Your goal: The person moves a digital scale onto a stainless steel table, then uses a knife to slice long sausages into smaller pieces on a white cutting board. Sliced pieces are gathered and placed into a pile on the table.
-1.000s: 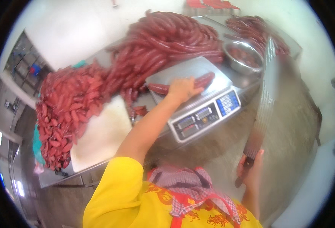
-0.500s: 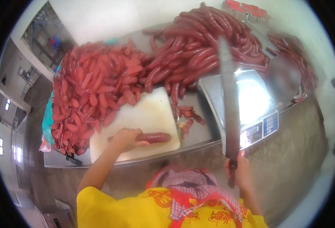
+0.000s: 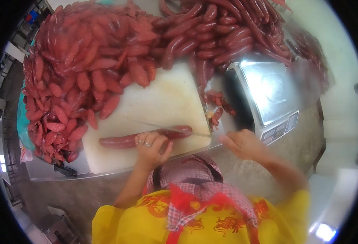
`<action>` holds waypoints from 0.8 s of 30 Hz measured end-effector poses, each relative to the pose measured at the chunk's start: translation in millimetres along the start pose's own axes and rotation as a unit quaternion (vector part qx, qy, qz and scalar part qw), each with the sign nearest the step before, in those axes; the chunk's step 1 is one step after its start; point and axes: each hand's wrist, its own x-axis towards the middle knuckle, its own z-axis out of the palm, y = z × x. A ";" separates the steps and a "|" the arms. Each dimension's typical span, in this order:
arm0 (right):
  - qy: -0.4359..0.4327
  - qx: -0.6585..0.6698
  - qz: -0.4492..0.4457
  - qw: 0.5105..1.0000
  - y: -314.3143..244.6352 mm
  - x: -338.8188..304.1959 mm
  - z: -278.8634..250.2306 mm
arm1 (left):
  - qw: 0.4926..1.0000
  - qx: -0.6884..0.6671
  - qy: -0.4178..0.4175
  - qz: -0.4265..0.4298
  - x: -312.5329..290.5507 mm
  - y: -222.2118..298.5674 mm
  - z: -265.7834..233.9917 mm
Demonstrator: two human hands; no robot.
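Observation:
A long dark red sausage (image 3: pixel 120 142) lies crosswise on the white cutting board (image 3: pixel 158 95). Curled over its middle, my left hand (image 3: pixel 151 147) holds it down; a ring shows on one finger. My right hand (image 3: pixel 244 144) is closed around a knife's handle, which the fingers hide. The knife's blade (image 3: pixel 201 133) appears nearly edge-on and crosses the sausage's right part at a shallow slant, its tip pointing left. Whether the blade has entered the sausage, I cannot tell.
Cut sausage pieces (image 3: pixel 77 81) are heaped left of the board, above a teal sheet (image 3: pixel 23 122). Whole sausages (image 3: pixel 232 38) pile up behind. A metal-topped scale (image 3: pixel 264 89) stands right, with scraps (image 3: pixel 216 110) beside the board. A black handle (image 3: pixel 65 170) lies at the table's front edge.
The knife has come down from upright on the right to lie across the sausage. My left hand has shifted along the sausage, and the view has moved closer to the board.

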 end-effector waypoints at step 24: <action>-0.101 -0.040 0.028 0.994 9.6 -23.4 -15.2 | 0.999 0.032 0.002 -0.038 -3.5 8.4 4.8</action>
